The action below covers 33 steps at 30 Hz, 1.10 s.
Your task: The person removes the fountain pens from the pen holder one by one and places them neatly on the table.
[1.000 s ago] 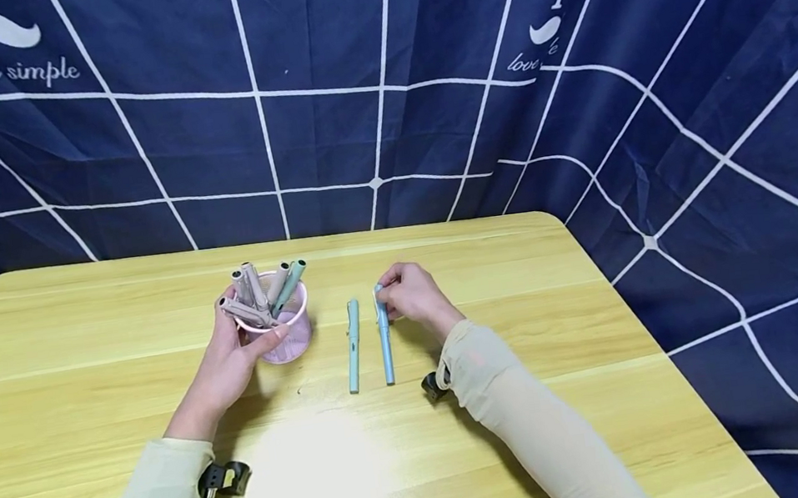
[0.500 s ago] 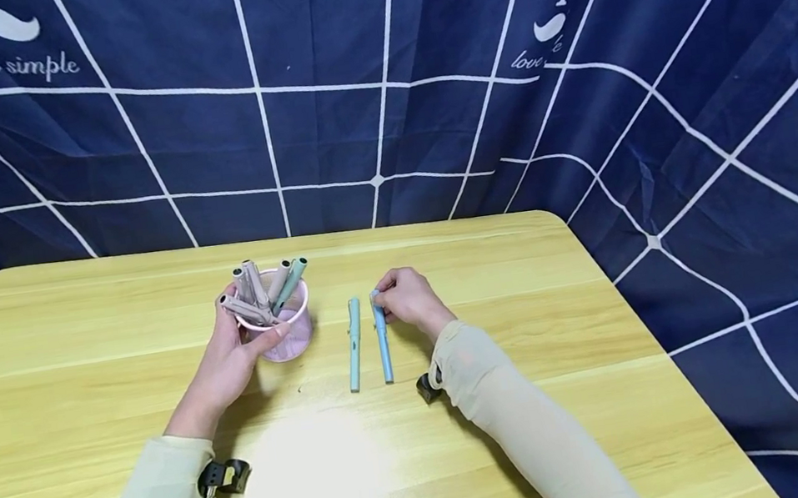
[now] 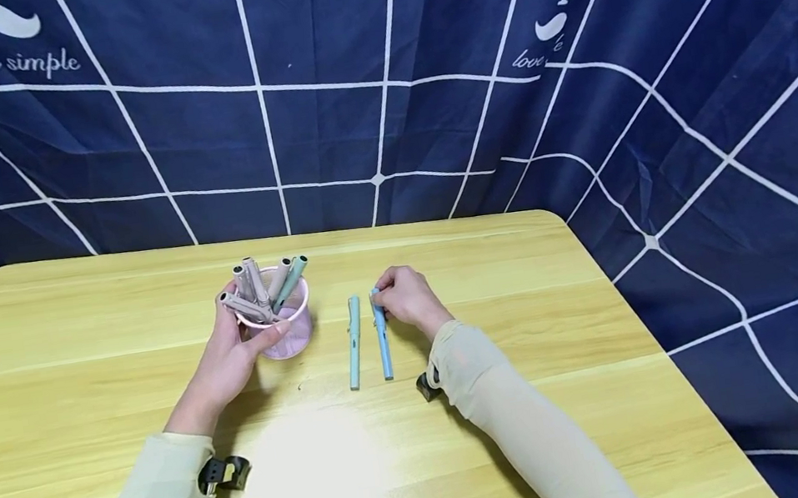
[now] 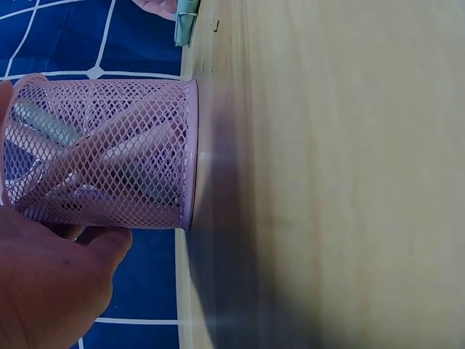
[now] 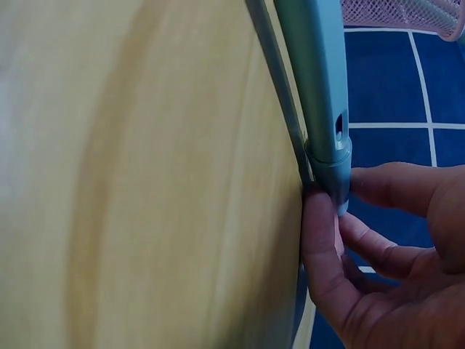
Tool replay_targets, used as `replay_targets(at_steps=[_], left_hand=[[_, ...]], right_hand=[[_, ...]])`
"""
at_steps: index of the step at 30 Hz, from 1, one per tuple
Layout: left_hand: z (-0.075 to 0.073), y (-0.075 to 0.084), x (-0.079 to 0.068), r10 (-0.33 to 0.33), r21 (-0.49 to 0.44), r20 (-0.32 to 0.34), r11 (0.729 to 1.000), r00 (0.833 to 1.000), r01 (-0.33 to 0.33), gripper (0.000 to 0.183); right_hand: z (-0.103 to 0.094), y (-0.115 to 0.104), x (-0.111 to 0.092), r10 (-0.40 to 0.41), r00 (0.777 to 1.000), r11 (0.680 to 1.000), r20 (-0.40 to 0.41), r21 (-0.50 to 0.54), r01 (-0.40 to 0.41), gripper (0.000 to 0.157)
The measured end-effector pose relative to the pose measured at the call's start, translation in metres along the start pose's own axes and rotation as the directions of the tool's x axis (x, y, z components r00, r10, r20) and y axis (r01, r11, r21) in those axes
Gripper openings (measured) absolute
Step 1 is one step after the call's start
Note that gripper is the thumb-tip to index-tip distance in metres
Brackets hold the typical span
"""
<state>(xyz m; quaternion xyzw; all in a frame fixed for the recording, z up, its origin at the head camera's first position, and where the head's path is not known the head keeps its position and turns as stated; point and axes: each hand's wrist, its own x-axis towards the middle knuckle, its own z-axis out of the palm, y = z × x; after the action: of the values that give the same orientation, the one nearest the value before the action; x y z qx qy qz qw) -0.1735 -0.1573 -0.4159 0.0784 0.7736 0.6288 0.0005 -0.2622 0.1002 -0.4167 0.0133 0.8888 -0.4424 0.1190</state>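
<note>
Mid-frame, the right hand [image 3: 410, 296] pinches the blue pen [image 3: 384, 345] at its top; centre-left, the left hand [image 3: 228, 359] grips the pink cup [image 3: 293, 341].

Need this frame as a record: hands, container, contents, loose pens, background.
left_hand: left hand grips pink mesh cup
right_hand: right hand pinches blue pen near one end
container: pink mesh cup, upright on wooden table
contents_visible: four greyish pens, one green pen
loose_pen: teal pen on table, between cup and blue pen, untouched
background: navy cloth, white grid lines
</note>
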Motion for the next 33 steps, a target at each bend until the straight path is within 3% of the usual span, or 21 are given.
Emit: replay_targets(at_steps=[19,26,30,33], left_hand=[[0.0,0.0,-0.001,-0.021,-0.03,0.003,0.999,1.0,0.021,0.087],[0.0,0.0,-0.001,-0.01,-0.028,-0.001,1.0,1.0,0.01,0.089],[0.001,0.0,-0.001,-0.012,-0.027,-0.002,1.0,1.0,0.012,0.089],[0.001,-0.001,-0.001,-0.016,-0.025,-0.002,1.0,1.0,0.015,0.089]], right_hand=[[-0.001,0.0,0.0,0.003,1.0,0.999,0.03,0.039,-0.004,0.011],[-0.008,0.0,-0.005,-0.004,1.0,1.0,0.006,-0.031,0.004,0.017],[-0.012,-0.003,-0.008,-0.09,0.992,0.995,-0.085,-0.051,0.086,0.015],[-0.013,-0.008,-0.012,-0.198,0.969,0.98,-0.148,0.005,0.201,0.013]])
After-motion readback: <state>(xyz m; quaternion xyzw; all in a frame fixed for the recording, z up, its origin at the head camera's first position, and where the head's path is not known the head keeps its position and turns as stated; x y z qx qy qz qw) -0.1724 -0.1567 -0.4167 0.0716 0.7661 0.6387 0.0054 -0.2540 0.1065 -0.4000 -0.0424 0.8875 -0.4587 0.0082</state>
